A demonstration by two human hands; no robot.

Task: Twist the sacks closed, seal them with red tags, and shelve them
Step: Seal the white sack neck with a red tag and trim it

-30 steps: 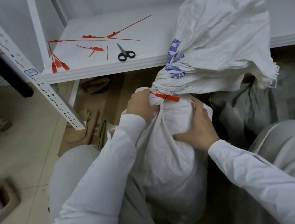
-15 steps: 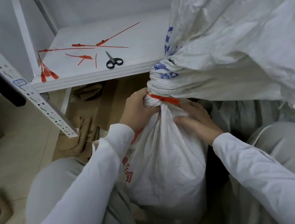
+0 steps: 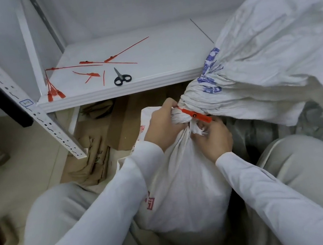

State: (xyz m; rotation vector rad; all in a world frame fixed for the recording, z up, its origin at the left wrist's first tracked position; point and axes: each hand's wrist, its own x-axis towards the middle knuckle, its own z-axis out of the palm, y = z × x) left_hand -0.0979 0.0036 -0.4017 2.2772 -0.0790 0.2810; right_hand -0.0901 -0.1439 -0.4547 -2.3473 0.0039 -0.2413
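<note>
Left hand [image 3: 163, 127], right hand [image 3: 212, 140] at red tag [image 3: 196, 116] on sack [image 3: 188, 184] (scissors [image 3: 121, 78] beyond)

Storeroom: slotted metal shelving [image 3: 149, 81]

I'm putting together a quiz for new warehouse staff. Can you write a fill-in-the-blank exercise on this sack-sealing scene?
1. The left hand grips the sack's twisted ____.
2. The tag fastened round it is ____.
3. The black-handled ____ lie on the shelf beside spare tags.
4. The printing on the sack's flared top is ____.
Missing words: neck; red; scissors; blue.
</note>
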